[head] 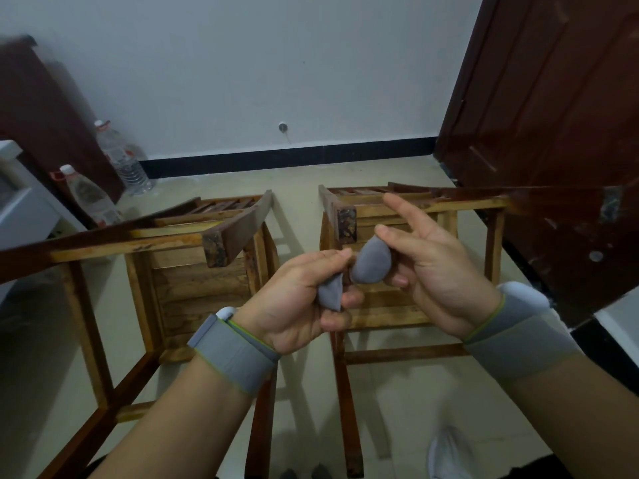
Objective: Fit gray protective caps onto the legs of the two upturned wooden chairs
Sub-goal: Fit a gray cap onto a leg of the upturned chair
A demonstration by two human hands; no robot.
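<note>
The person holds both hands up over the two upturned wooden chairs, each hand with a gray cap in it. The left hand (297,305) is curled into a loose fist around the lower gray cap (331,296), which sticks out between the thumb and the bent fingers. The right hand (442,271) pinches the upper gray cap (372,266) between the thumb and the middle fingers, while its index finger points straight out, up and to the left. The two caps sit just beside each other; whether they touch cannot be told. Neither cap is on a leg. Below the hands, the left chair (193,285) and the right chair (383,307) stand side by side, seats down on the pale floor (301,209), legs rising toward the camera. One bare leg end (215,248) of the left chair and one bare leg end (346,225) of the right chair show dark, worn wood. A gray wristband (235,354) wraps the left wrist and another (518,340) the right. Two clear water bottles (121,157) stand at the far left by the wall, and a dark wooden door (553,98) fills the right side.
</note>
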